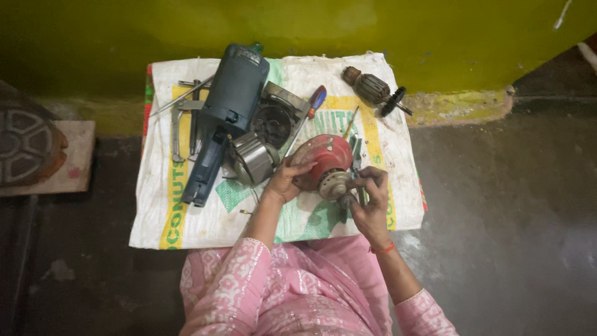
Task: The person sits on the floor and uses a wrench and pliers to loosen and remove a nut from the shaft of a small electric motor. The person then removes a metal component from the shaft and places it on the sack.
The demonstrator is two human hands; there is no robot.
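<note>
Kneeling on a grey concrete floor [497,218] at a white woven plastic sack [186,211] spread flat. Left hand [285,180] cupped against the left side of a round red metal motor housing [323,158], near the sack's middle. Right hand [368,196] clenched, fingertips pinching what looks like a small grey metal tool [359,186] at the housing's pale geared hub [334,183]; exact grip hard to make out. Left of the housing, touching a shiny steel cylindrical casing [255,160]. Farther left, a large blue-grey power tool body [224,115] lying slantwise. Behind, a red-handled screwdriver [314,102]. At the far right corner, a copper-wound armature with a black fan [373,90], well apart from both hands.
</note>
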